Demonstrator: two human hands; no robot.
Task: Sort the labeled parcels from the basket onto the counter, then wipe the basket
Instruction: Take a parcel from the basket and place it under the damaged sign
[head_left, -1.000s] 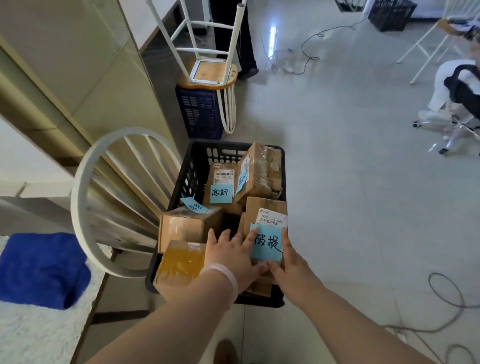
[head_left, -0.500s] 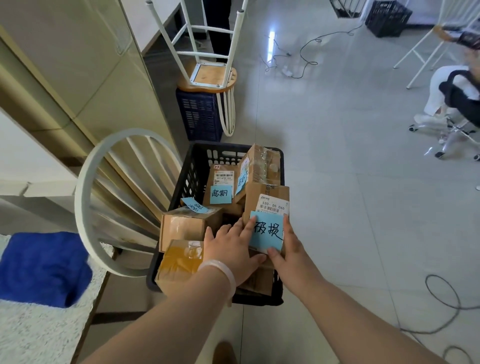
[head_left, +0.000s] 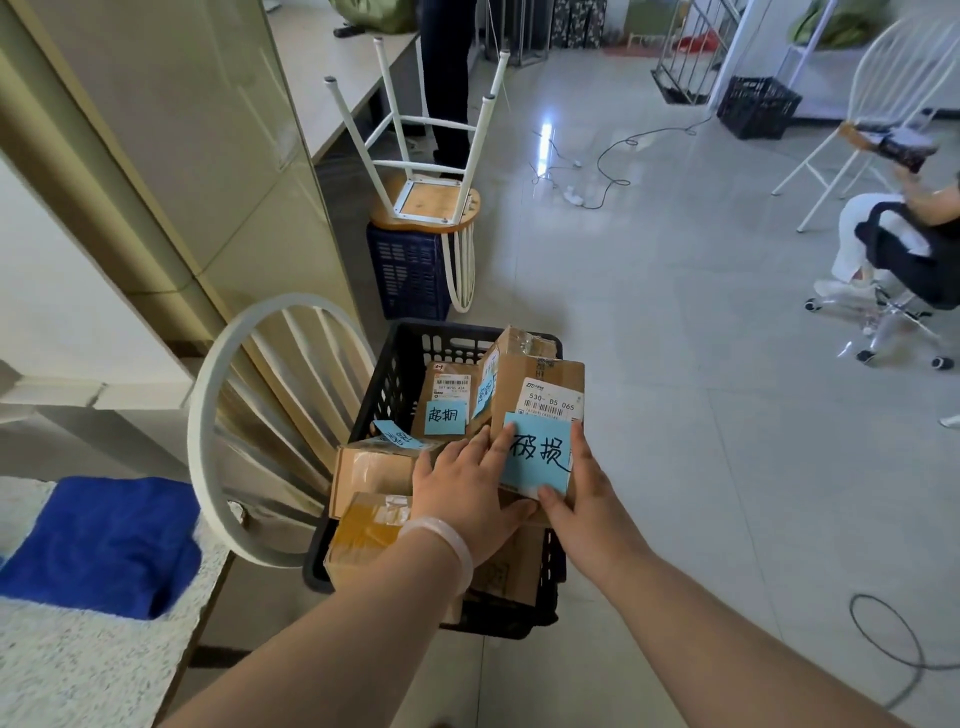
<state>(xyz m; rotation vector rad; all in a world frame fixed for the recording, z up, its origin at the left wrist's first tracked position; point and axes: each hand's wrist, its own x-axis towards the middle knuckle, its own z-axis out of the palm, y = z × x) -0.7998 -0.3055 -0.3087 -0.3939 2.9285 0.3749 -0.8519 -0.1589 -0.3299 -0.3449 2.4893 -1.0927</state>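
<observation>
A black plastic basket (head_left: 387, 384) on the floor holds several cardboard parcels with blue sticky labels. My left hand (head_left: 462, 493) and my right hand (head_left: 587, 499) grip one parcel (head_left: 550, 389) from either side, raised above the others; it carries a white shipping label and a big blue handwritten note. Another labeled parcel (head_left: 447, 400) stands behind it, and two more boxes (head_left: 374, 467) lie at the basket's near left. A blue cloth (head_left: 104, 545) lies on the speckled counter (head_left: 78, 670) at lower left.
A white round-backed chair (head_left: 223, 415) stands between counter and basket. Behind the basket an upturned stool (head_left: 426, 202) rests on a dark blue crate (head_left: 410, 270). A seated person (head_left: 904, 228) is at far right. Cables (head_left: 883, 639) trail over the tiled floor.
Both hands have lifted the parcel with the big blue note higher out of the basket. The view has tilted up, showing more of the room.
</observation>
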